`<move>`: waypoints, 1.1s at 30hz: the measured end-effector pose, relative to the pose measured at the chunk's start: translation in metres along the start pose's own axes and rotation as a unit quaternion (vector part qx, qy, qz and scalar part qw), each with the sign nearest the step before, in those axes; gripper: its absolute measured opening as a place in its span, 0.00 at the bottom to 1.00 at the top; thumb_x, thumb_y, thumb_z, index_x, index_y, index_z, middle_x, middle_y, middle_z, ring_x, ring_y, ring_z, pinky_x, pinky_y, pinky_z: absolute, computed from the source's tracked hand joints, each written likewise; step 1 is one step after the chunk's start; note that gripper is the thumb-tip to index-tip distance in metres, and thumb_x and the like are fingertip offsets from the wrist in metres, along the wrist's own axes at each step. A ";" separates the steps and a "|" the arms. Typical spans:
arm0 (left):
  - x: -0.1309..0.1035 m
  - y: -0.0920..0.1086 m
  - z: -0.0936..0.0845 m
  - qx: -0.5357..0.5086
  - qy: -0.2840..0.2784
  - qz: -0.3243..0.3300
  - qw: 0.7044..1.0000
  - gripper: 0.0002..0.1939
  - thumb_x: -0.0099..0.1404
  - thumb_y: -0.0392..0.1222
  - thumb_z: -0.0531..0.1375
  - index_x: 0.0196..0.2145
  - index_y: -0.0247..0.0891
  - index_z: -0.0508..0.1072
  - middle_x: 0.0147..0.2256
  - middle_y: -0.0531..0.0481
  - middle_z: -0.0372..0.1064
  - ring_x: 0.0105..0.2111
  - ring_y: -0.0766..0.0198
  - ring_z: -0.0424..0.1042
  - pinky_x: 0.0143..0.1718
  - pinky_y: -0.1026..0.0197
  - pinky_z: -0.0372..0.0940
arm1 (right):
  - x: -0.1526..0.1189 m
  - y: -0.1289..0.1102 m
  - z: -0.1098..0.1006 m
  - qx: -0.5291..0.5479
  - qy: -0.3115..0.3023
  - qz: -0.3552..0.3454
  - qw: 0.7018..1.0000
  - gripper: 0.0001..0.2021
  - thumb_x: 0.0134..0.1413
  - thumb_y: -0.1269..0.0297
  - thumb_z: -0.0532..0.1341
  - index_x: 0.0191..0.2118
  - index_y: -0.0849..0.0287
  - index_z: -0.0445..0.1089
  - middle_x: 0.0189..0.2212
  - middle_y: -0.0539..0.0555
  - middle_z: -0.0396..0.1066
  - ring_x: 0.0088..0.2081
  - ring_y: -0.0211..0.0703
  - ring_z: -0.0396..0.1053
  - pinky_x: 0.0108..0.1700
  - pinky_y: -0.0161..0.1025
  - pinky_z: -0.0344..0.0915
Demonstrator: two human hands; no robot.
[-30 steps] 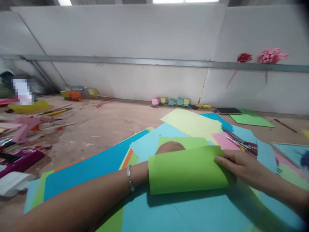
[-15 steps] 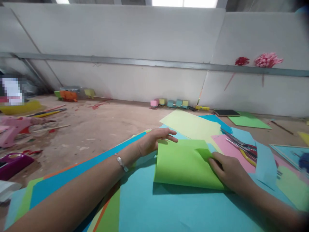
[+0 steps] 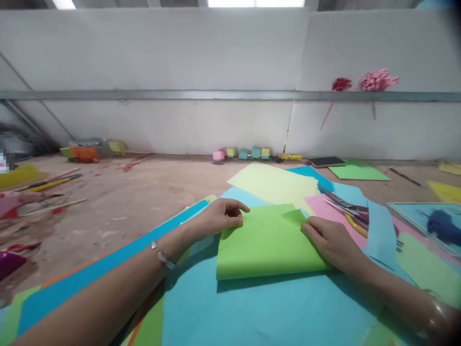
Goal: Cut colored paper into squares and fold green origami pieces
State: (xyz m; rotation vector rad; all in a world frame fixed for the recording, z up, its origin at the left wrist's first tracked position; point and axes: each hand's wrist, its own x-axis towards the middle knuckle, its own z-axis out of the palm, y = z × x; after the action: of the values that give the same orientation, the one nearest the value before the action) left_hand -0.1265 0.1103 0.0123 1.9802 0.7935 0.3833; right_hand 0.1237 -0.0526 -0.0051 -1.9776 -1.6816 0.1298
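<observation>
Holding a bent-over green sheet between my hands

My right hand has the green sheet pinched at its right side, thumb lying on top and the other fingers folded in close; how far they reach underneath I cannot tell. My left hand is at the far left corner of the same sheet, fingers curled, with a gap between thumb and forefinger. Its thumb lies over the paper's edge as I see it, but whether it presses there I cannot tell. A silver bracelet sits on that wrist.

The green sheet is in front of me, doubled over, its rounded bend facing me and casting a shadow on the large light blue paper below. Under my left forearm runs a darker blue sheet, with orange and green edges showing beside it. Just beyond the green one lies a pale yellow sheet.

Past my right hand, scissors rest near pink paper, next to a curved light blue strip. Farther off, small paper cubes stand in a row near the wall, and a dark flat slab touches a second piece of green paper.
</observation>
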 end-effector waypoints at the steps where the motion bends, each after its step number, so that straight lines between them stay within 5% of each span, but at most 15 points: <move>1: 0.001 0.000 -0.001 0.000 0.009 0.001 1.000 0.17 0.53 0.43 0.63 0.40 0.36 0.77 0.27 0.52 0.72 0.28 0.63 0.70 0.31 0.61 0.65 | 0.001 0.001 0.000 -0.003 -0.005 0.002 1.000 0.18 0.58 0.53 0.49 0.21 0.54 0.52 0.17 0.49 0.60 0.22 0.42 0.60 0.27 0.37 0.51; 7: 0.004 -0.001 -0.003 0.143 0.107 0.017 0.984 0.16 0.57 0.50 0.61 0.39 0.37 0.79 0.41 0.43 0.78 0.40 0.54 0.75 0.43 0.54 0.67 | 0.006 0.005 0.001 -0.020 -0.015 0.005 1.000 0.16 0.59 0.55 0.50 0.22 0.54 0.55 0.18 0.50 0.62 0.24 0.42 0.61 0.28 0.37 0.51; 13: -0.002 0.009 0.001 0.262 0.068 0.062 0.961 0.29 0.71 0.57 0.43 0.47 0.36 0.76 0.52 0.39 0.73 0.52 0.48 0.70 0.52 0.48 0.63 | 0.008 0.004 0.001 -0.018 -0.018 0.010 1.000 0.15 0.59 0.55 0.47 0.23 0.54 0.53 0.19 0.51 0.63 0.25 0.43 0.62 0.29 0.38 0.53; 19: -0.007 -0.001 0.017 0.410 0.032 0.062 0.909 0.38 0.62 0.64 0.57 0.63 0.38 0.63 0.64 0.34 0.57 0.63 0.41 0.56 0.61 0.40 0.51 | -0.001 -0.001 0.000 0.011 0.031 0.012 0.999 0.16 0.60 0.54 0.46 0.24 0.54 0.54 0.19 0.50 0.61 0.23 0.43 0.61 0.29 0.37 0.53; 24: -0.008 0.000 0.022 0.445 0.054 0.085 0.890 0.35 0.65 0.62 0.57 0.62 0.38 0.63 0.58 0.36 0.64 0.57 0.43 0.63 0.58 0.41 0.55 | -0.008 -0.006 -0.003 -0.019 0.056 0.011 0.998 0.16 0.62 0.53 0.46 0.27 0.54 0.58 0.20 0.50 0.62 0.23 0.43 0.61 0.28 0.38 0.50; 28: -0.008 0.004 0.023 0.458 0.067 0.101 0.880 0.33 0.64 0.61 0.58 0.60 0.38 0.66 0.52 0.37 0.68 0.50 0.44 0.67 0.51 0.44 0.60 | -0.004 -0.002 0.000 -0.051 0.020 0.022 0.998 0.14 0.61 0.55 0.47 0.28 0.55 0.58 0.21 0.51 0.64 0.25 0.45 0.63 0.29 0.38 0.48; 33: -0.005 0.000 0.023 0.409 0.098 0.073 0.904 0.34 0.60 0.60 0.63 0.57 0.38 0.68 0.48 0.38 0.70 0.48 0.45 0.68 0.47 0.48 0.62 | 0.000 0.000 0.002 -0.048 -0.003 0.055 0.997 0.09 0.59 0.57 0.52 0.31 0.56 0.61 0.25 0.52 0.68 0.28 0.45 0.65 0.29 0.37 0.50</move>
State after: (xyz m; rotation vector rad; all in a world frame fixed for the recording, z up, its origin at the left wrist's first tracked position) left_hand -0.1174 0.0916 0.0008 2.8316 1.0453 0.3745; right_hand 0.1230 -0.0521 -0.0063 -2.1447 -1.6095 0.0962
